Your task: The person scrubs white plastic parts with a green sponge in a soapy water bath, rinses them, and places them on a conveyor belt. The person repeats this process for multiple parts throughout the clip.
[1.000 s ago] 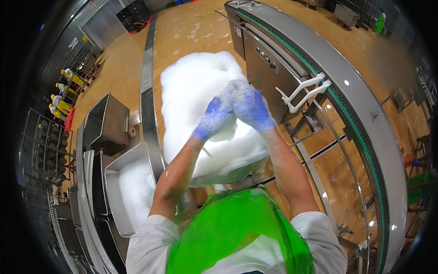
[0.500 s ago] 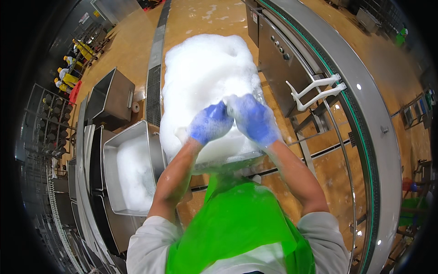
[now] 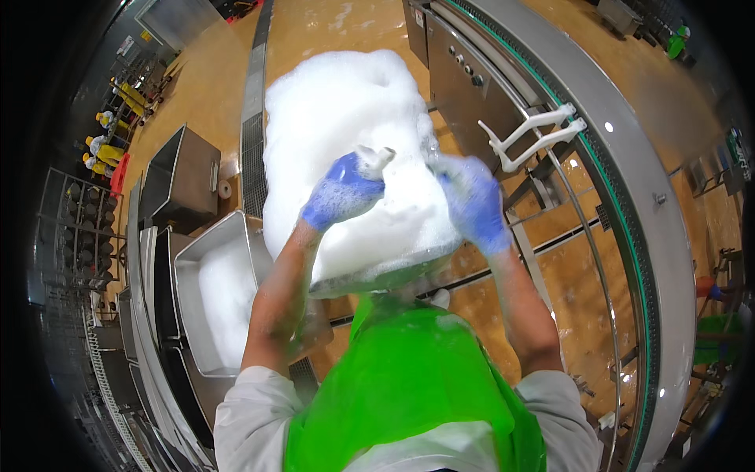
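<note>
My left hand [image 3: 344, 191], in a blue glove flecked with suds, is closed around a small foam-covered object [image 3: 376, 158]. A pale, greyish rounded end sticks out past the thumb; suds hide what kind of thing it is. Both hands are over a large tub [image 3: 354, 286] heaped with white foam [image 3: 338, 102]. Near the tub's right edge is my right hand [image 3: 476, 203], also blue-gloved and apart from the left. Motion smears its fingers, so I cannot make out whether it holds anything.
Left of the tub stands a metal bin [image 3: 182, 275] with foam inside, and beyond it another deep metal bin [image 3: 185, 177]. A curved conveyor [image 3: 621, 157] with a white bracket [image 3: 527, 138] runs along the right. Several people in yellow [image 3: 106, 149] work far left.
My hands were together over the foam. Now they are apart: the right has moved right and down to the tub's edge, and the left has shifted left with the small object.
</note>
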The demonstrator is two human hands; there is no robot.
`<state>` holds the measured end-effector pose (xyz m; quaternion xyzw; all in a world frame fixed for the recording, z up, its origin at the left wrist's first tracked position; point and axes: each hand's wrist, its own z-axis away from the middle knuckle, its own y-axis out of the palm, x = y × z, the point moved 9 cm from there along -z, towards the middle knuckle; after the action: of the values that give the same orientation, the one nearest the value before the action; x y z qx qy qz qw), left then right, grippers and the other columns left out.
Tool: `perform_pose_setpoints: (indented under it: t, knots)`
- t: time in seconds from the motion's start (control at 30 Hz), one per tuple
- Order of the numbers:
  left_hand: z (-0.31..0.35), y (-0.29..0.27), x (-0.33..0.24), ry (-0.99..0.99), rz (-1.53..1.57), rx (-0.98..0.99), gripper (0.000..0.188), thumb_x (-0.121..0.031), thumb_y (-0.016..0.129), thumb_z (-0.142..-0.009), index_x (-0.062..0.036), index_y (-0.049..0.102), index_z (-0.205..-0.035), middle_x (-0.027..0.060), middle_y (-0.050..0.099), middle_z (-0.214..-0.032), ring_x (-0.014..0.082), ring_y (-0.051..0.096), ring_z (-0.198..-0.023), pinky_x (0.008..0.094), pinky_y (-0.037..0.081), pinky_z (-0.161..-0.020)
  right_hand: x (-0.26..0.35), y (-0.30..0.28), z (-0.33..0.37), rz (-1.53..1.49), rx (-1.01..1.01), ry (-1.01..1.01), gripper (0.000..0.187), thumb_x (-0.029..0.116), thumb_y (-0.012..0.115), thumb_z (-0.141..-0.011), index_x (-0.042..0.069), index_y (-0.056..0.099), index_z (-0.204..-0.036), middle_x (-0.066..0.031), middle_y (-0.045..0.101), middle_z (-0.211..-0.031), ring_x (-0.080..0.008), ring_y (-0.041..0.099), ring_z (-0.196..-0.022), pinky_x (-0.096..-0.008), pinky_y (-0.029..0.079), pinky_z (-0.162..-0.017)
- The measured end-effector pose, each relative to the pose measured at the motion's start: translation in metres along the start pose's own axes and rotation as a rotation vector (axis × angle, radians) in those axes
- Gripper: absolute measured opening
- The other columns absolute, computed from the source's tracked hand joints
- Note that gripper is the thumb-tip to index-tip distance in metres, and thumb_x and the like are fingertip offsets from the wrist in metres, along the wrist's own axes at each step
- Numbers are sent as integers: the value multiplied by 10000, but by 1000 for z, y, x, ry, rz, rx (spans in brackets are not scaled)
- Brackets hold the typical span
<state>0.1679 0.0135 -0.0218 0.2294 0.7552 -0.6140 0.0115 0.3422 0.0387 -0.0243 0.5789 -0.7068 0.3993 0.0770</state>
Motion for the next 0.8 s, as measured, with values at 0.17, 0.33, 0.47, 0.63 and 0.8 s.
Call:
perform_pose_setpoints:
  t: [0.17,0.33,0.47,0.63,0.8]
  knots:
    - [2,17,-34,95,258,41,207,-55,545,-820,-22,584,-1021,193,602,-937,400,594,-904,447,494,-796,30,20,-33,-368,192,9,192,49,627,-886,131,731,-1026,-88,714,-1002,-263,670,-936,-351,534,-854]
    - [16,14,-32,-65,482,144,185,-81,539,-844,-36,601,-1012,205,607,-935,390,596,-911,417,494,-824,-16,-31,-30,-336,-129,397,151,122,659,-912,47,713,-1031,-130,707,-1046,-254,699,-875,-344,564,-827]
    - [13,6,-39,47,448,-83,297,-94,546,-836,-21,605,-1118,185,648,-1019,347,625,-966,393,498,-873,53,7,-19,-284,168,-18,222,126,679,-876,70,691,-1090,-123,676,-1110,-247,676,-969,-344,521,-907]
    - [13,17,-30,-168,622,88,339,-70,608,-824,-44,606,-1162,178,660,-1088,325,634,-1030,383,497,-905,37,21,-18,-508,285,285,248,219,658,-903,78,676,-1106,-117,667,-1065,-255,656,-1003,-346,488,-936]
    - [5,37,-36,-60,569,99,376,-75,646,-804,-39,602,-1175,168,642,-1099,330,615,-1033,389,483,-936,21,12,-25,-411,334,255,244,193,653,-926,39,657,-1116,-124,668,-977,-250,661,-949,-351,503,-894]
